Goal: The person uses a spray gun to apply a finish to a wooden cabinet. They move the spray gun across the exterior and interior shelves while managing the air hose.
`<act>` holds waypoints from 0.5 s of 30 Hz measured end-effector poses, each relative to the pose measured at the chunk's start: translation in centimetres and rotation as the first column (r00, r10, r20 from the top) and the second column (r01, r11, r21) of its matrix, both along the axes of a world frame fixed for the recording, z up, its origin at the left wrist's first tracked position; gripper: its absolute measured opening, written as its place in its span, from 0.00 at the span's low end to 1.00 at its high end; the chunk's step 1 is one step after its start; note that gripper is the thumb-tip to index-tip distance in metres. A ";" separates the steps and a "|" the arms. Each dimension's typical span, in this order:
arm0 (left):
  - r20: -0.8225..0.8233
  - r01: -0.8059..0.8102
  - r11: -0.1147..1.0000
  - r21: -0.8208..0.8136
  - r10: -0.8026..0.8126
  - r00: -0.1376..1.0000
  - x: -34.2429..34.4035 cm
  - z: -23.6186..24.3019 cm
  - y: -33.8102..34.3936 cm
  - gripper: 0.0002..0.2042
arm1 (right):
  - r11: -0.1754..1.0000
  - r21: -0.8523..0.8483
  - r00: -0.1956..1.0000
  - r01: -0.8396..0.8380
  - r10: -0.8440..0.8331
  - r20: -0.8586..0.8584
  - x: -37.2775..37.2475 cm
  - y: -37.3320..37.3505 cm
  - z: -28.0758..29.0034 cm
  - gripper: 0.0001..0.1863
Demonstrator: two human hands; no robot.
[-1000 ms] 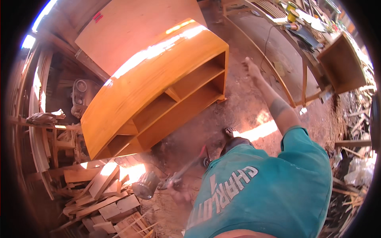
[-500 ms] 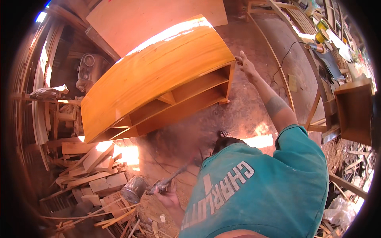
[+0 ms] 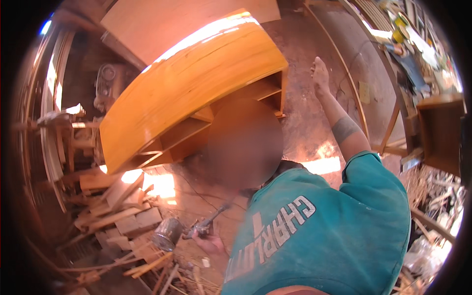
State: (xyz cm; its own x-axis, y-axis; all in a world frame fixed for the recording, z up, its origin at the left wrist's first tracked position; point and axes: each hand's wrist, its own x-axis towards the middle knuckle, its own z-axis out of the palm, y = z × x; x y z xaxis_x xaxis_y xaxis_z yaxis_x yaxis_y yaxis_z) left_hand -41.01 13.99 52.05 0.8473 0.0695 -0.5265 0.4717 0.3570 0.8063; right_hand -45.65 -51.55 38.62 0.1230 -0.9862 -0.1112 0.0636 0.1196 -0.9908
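Observation:
My left hand (image 3: 206,236) grips a spray gun (image 3: 199,228) with a metal cup (image 3: 166,235), low in the picture above scattered wood. My right hand (image 3: 319,78) is raised at the end of my outstretched arm, fingers extended and holding nothing, apart from the right corner of an orange varnished cabinet (image 3: 187,83). The cabinet has a curved top and open compartments. A blurred, dark round patch (image 3: 245,142) hides part of its lower front and the floor. My teal shirt (image 3: 319,231) fills the lower middle.
A pale panel (image 3: 187,27) lies behind the cabinet. Wood offcuts (image 3: 123,216) pile at the lower left. A long wooden frame (image 3: 357,88), a bench with cans (image 3: 399,33) and a small brown box (image 3: 442,137) are on the right. Dusty machinery (image 3: 105,83) stands at the left.
My right hand moved toward the cabinet corner, then away from it. My left hand and spray gun shifted left from a second ago. The blurred round patch has appeared over the cabinet front.

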 end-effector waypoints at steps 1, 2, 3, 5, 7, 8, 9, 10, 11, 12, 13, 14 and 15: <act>-0.020 -0.012 1.000 0.023 0.012 1.000 -0.1 -0.1 0.2 0.17 | 0.993 -0.087 0.993 0.074 -0.081 -0.086 -1.2 0.1 -1.1 0.28; 0.000 0.044 0.999 0.015 -0.044 0.999 0.3 -0.3 0.3 0.16 | 0.991 -0.072 0.989 0.116 -0.122 -0.083 -2.5 0.8 -2.5 0.28; -0.002 0.083 0.996 0.034 -0.083 0.997 0.4 -0.1 -0.1 0.16 | 0.989 -0.118 0.956 0.085 -0.115 -0.271 -4.2 2.1 -4.6 0.25; 0.023 0.183 0.981 0.063 -0.185 0.983 0.4 0.7 -1.1 0.16 | 0.996 -0.058 0.884 -0.070 0.036 -0.466 -7.3 5.8 -6.7 0.22; 0.007 0.220 0.970 0.102 -0.221 0.975 0.4 1.6 -2.8 0.16 | 0.961 0.089 0.823 -0.262 0.270 -0.499 -9.9 11.7 -7.1 0.23; -0.016 0.289 0.952 0.097 -0.289 0.957 0.7 1.3 -3.2 0.16 | 0.931 0.145 0.770 -0.336 0.360 -0.527 -10.8 14.6 -6.3 0.24; -0.046 0.363 0.927 0.094 -0.360 0.932 1.1 0.9 -3.4 0.17 | 0.897 0.243 0.735 -0.368 0.441 -0.515 -11.5 17.1 -5.4 0.25; -0.034 0.428 0.900 0.082 -0.427 0.904 2.3 -0.3 -2.6 0.16 | 0.848 0.342 0.700 -0.405 0.528 -0.480 -11.5 19.8 -4.1 0.25; -0.026 0.496 0.866 0.059 -0.495 0.868 3.6 -2.2 -1.8 0.16 | 0.821 0.377 0.723 -0.429 0.562 -0.402 -11.5 22.6 -2.5 0.25; -0.027 0.632 0.775 -0.007 -0.632 0.775 4.5 -2.9 -1.8 0.15 | 0.783 0.398 0.733 -0.478 0.605 -0.310 -10.6 24.9 -0.2 0.26; -0.012 0.742 0.664 -0.092 -0.746 0.666 4.8 -3.7 -2.3 0.14 | 0.743 0.232 0.701 -0.628 0.669 -0.245 -10.2 26.7 4.1 0.24; -0.096 0.698 0.712 -0.069 -0.701 0.706 3.6 -3.5 -5.9 0.16 | 0.635 -0.006 0.583 -0.773 0.705 -0.403 -10.6 27.6 4.9 0.22; -0.129 0.686 0.725 -0.060 -0.687 0.715 2.6 -2.9 -9.0 0.16 | 0.468 -0.056 0.454 -0.882 0.809 -0.373 -10.4 28.3 6.6 0.26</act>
